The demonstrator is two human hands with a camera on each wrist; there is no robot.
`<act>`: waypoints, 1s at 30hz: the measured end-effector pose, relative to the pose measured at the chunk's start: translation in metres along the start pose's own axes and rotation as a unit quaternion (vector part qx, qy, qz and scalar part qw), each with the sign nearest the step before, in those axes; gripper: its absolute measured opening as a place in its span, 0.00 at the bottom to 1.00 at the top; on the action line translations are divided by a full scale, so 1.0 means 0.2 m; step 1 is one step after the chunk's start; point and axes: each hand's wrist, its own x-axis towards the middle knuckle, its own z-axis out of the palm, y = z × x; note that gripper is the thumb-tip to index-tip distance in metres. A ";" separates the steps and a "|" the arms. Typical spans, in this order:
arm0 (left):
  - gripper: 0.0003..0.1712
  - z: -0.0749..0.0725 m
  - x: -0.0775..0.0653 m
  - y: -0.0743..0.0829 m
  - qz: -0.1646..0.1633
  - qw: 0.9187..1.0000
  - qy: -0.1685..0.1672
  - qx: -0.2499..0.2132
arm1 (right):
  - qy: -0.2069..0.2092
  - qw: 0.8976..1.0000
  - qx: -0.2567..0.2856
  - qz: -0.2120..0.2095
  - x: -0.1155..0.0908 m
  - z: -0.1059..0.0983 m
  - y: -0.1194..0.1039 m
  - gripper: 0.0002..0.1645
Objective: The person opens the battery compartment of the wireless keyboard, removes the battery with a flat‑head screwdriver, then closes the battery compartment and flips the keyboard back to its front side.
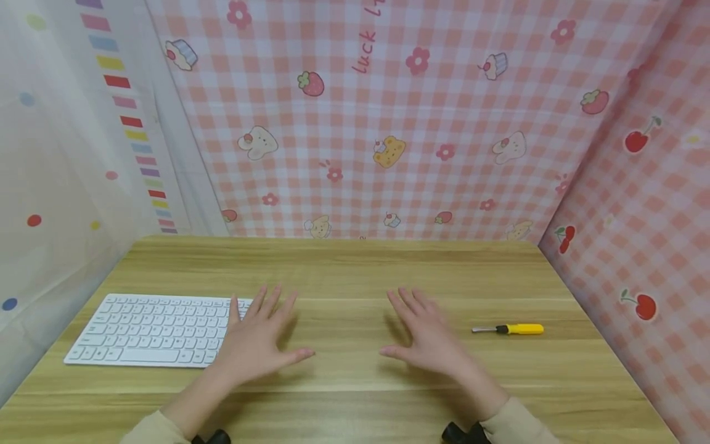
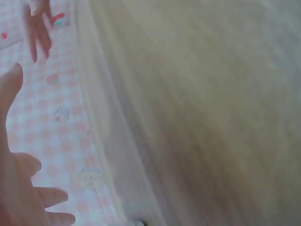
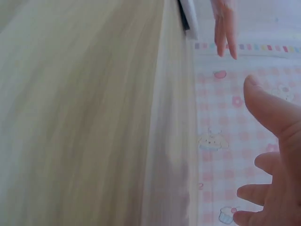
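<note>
My left hand hovers over the table beside a white keyboard, its fingers spread and overlapping the keyboard's right end in the head view. Across from it, my right hand is spread as well, thumb pointing inward, with nothing in its grasp. A small screwdriver with a yellow handle and black collar lies to the right of that hand, its metal tip pointing left. Each wrist view shows its own hand with fingers apart, and the opposite hand farther off. The keyboard's right edge is partly hidden behind the left hand.
The wood-grain table ends at a pink checkered curtain behind. Another patterned curtain runs along the right side, and a white dotted one along the left.
</note>
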 end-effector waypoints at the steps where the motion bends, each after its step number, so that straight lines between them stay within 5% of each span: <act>1: 0.61 -0.01 0.00 -0.01 -0.004 1.000 0.004 -0.005 | -0.001 1.000 0.017 0.002 0.01 0.01 -0.01 0.61; 12: 0.60 -0.20 -0.09 -0.27 -0.091 0.991 0.031 -0.093 | -0.005 0.981 0.193 -0.008 0.11 0.07 -0.18 0.53; 24: 0.59 -0.34 -0.33 -0.72 -0.113 0.971 0.047 -0.206 | -0.044 0.969 0.244 -0.021 0.22 0.21 -0.43 0.52; 30: 0.58 -0.35 -0.45 -0.90 -0.145 0.954 0.061 -0.257 | -0.066 0.969 0.238 -0.028 0.28 0.30 -0.55 0.53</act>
